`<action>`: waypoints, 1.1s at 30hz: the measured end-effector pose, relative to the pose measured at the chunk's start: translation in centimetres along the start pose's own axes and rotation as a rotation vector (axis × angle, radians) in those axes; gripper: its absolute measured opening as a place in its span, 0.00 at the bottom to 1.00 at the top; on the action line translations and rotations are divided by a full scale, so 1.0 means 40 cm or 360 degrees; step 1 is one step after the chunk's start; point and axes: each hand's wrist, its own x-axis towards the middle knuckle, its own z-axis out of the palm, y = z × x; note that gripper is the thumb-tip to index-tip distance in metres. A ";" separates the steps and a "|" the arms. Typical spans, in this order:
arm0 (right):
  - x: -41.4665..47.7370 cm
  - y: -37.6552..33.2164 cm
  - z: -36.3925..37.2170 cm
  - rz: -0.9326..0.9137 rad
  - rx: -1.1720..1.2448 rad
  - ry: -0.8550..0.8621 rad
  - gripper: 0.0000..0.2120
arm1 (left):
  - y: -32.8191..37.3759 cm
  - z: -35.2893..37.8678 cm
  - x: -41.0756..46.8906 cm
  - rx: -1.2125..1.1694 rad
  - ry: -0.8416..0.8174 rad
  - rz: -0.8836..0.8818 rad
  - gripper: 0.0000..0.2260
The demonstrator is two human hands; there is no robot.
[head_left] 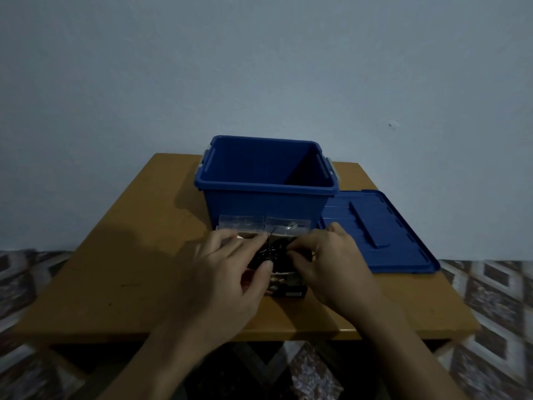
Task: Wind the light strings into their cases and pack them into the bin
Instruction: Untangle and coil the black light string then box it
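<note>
While both hands crowd over it, the light string [270, 251] sits as one small tangled wad of thin black wire, dead centre on the table [129, 255], on top of a dark printed box [288, 286] with a glossy-looking picture on its side. Can't tell what the box is made of, it's too dim.

The left hand [227, 269] comes in from 7 o'clock with its thumb pressed on the wad and fingers curled over the far side, so it's pinching the wire. The right hand [334, 264] comes in from 5 o'clock, fingertips curled in and nipping the wire at the wad's right edge.

At 12 o'clock, just past the fingers, two clear plastic cases [240, 222] lie side by side, flat and rectangular, touching the front wall of the bin [259, 203]. One bin: deep, blue, smooth plastic, open top, with two grey latches [333, 167], one at each end. One matching blue lid [383, 235] lies flat at 2 o'clock, ribbed, with a raised bar across it.

The table is smooth tan wood, one of them. Beyond its edges there's patterned tile floor [490, 284], and a plain pale wall [259, 67] behind.
</note>
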 end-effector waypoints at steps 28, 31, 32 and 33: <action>-0.052 0.032 -0.069 0.0565 0.1209 -0.0129 0.06 | -0.028 0.018 -0.008 0.0273 -0.0129 0.0090 0.24; -0.046 0.026 -0.089 0.0462 0.1236 -0.0256 0.05 | -0.022 0.017 -0.006 0.0237 -0.0118 0.0087 0.24; -0.043 0.025 -0.094 0.0434 0.1213 -0.0297 0.05 | -0.021 0.015 -0.006 0.0231 -0.0117 0.0090 0.23; -0.041 0.025 -0.097 0.0414 0.1167 -0.0330 0.04 | -0.019 0.013 -0.005 0.0222 -0.0110 0.0095 0.23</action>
